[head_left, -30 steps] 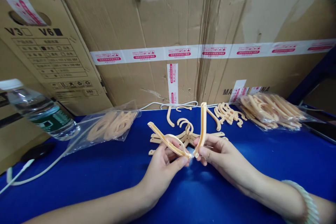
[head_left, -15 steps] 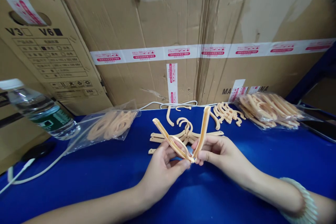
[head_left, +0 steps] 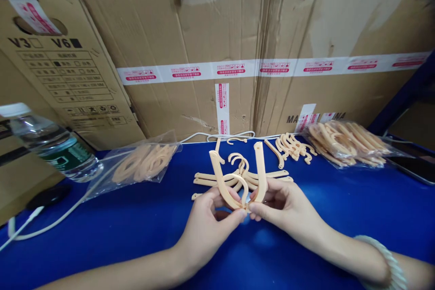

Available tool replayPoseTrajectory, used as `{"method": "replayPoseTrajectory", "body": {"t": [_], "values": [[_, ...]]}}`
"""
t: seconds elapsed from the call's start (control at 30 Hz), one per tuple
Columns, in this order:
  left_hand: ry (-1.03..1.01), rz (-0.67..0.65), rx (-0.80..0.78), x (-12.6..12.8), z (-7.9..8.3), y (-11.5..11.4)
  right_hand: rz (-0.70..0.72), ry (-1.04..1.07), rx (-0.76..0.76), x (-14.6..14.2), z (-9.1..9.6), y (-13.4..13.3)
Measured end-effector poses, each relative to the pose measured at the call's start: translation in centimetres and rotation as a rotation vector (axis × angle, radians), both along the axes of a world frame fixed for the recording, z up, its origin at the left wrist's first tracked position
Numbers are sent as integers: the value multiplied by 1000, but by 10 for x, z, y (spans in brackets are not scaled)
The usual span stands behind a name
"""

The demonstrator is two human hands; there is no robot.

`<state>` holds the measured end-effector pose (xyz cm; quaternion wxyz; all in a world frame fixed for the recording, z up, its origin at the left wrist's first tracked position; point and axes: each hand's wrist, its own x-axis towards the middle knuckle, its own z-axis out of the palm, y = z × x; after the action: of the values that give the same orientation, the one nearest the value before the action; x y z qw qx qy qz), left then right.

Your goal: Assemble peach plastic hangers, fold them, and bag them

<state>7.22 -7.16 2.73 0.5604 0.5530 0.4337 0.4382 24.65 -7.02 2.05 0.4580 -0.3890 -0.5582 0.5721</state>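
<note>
Between both hands is a beige plastic folding hanger, its two arms angled up in a U with a curved hook between them. My left hand (head_left: 212,215) is closed around the base of the left hanger arm (head_left: 220,176) and the hook (head_left: 245,186). My right hand (head_left: 278,201) pinches the lower end of the right hanger arm (head_left: 260,170). The thumbs nearly meet at the joint, where fingertips partly hide how the parts fit. Just behind, several joined hangers (head_left: 277,174) lie stacked on the blue table (head_left: 136,235).
Loose hooks (head_left: 294,147) and a hanger arm (head_left: 276,154) lie at the back right. Bagged parts sit left (head_left: 146,163) and right (head_left: 350,140). A water bottle (head_left: 50,145), white cable (head_left: 50,235) and phone (head_left: 416,167) are at the sides. Cardboard boxes (head_left: 204,22) stand behind.
The hanger has been turned in both hands, so its smooth outer faces show instead of the hollow sides. The left arm now stands more upright. Both hands stay in nearly the same place.
</note>
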Motion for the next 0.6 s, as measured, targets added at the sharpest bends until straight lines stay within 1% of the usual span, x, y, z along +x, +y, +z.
{"method": "replayPoseTrajectory", "body": {"t": [0.13, 0.23, 0.3, 0.37, 0.43, 0.5, 0.57, 0.6], "values": [[-33, 0, -32, -4, 3, 7, -60, -33, 76, 1, 5, 4], [-80, 20, -56, -13, 12, 18, -9, -89, 142, 20, 17, 15], [-113, 59, -66, -23, 18, 23, 28, -213, 249, 41, 25, 23], [-112, 84, -68, -36, 22, 25, 8, -399, 425, 62, 28, 27], [-46, 83, -55, -50, 22, 25, 23, -567, 577, 80, 27, 28], [77, 74, -13, -63, 20, 23, 107, -726, 699, 91, 22, 25], [237, 62, 76, -74, 15, 21, 192, -868, 810, 96, 18, 23], [326, 41, 149, -78, 13, 20, 219, -926, 858, 97, 16, 22]]}}
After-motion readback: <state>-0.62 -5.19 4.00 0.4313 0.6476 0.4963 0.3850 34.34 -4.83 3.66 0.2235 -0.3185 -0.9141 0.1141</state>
